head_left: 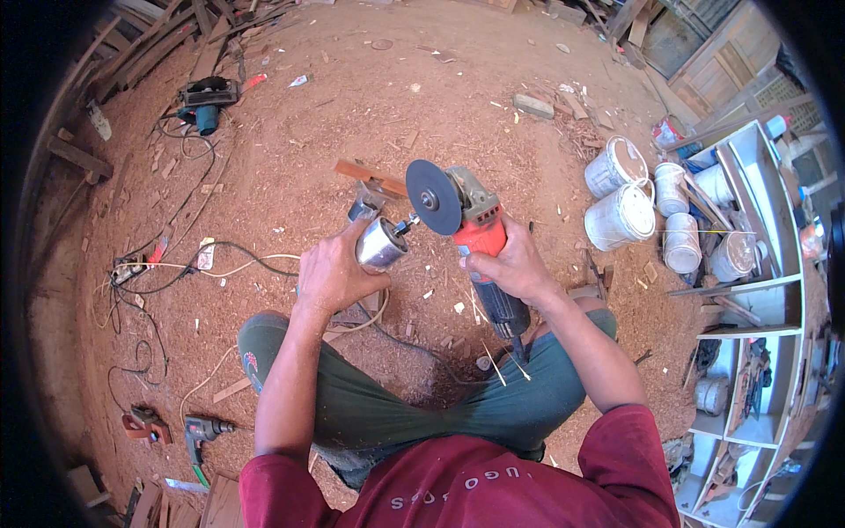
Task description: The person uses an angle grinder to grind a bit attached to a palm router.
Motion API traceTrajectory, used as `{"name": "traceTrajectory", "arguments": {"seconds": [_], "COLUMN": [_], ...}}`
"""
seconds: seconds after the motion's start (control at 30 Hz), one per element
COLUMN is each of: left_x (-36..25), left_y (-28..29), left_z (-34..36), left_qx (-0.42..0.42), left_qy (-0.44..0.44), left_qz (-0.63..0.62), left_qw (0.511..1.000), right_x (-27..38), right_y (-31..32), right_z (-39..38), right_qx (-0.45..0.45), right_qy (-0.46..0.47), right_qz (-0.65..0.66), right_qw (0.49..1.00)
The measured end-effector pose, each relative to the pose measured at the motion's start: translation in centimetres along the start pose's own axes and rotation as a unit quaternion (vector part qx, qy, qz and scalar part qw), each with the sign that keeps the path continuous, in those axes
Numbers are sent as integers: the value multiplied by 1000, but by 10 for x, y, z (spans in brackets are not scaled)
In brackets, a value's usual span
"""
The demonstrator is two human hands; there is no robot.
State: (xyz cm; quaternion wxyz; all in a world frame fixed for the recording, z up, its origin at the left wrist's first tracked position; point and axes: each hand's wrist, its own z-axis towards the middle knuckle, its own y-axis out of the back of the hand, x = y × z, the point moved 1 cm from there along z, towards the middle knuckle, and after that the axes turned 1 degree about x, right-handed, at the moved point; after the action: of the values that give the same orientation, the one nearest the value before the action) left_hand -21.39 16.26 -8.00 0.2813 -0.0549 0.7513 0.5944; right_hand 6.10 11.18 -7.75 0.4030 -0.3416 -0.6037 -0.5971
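Observation:
My right hand point(515, 264) is wrapped round the red-and-black body of an angle grinder point(482, 236). Its dark cutting disc point(432, 197) faces left, toward my other hand. In my left hand point(333, 275), fingers curled round it, is a silver metal cylinder point(380, 245) with a short dark shaft at its upper right end. That shaft's tip lies close to the disc; whether they touch I cannot tell. Just beyond the cylinder are a small dark-and-grey part point(363, 208), partly hidden, and a reddish-brown wooden piece point(370, 178).
A circular saw point(207, 106) lies far left on the chip-strewn floor. Power cords point(211, 172) trail along the left side. A drill point(202, 431) and an orange tool point(145, 427) lie near left. White buckets point(620, 217) and a shelf point(753, 352) stand right.

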Motion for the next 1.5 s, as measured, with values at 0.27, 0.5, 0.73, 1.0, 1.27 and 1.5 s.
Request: {"name": "traceTrajectory", "arguments": {"seconds": [0.27, 0.5, 0.73, 1.0, 1.27, 1.5], "left_x": [1, 1, 1, 1, 1, -1], "left_y": [-1, -1, -1, -1, -1, 1], "left_z": [0, 0, 0, 0, -1, -1], "left_qx": [-10, -4, -7, -8, -14, 0], "left_qy": [-8, -3, -5, -10, -21, -3], "left_qz": [3, 0, 0, 4, 1, -5], "left_qw": [1000, 1000, 1000, 1000, 1000, 1000], "right_x": [-4, 1, -12, -10, -12, -10], "right_y": [0, 0, 1, -2, 0, 2], "right_z": [0, -1, 0, 0, 1, 0], "right_qx": [-1, 12, 4, -2, -6, -1], "right_qy": [10, -24, -11, -41, -8, -16], "right_qz": [8, 28, 16, 48, 3, -1], "right_qw": [1000, 999, 1000, 998, 1000, 1000]}}
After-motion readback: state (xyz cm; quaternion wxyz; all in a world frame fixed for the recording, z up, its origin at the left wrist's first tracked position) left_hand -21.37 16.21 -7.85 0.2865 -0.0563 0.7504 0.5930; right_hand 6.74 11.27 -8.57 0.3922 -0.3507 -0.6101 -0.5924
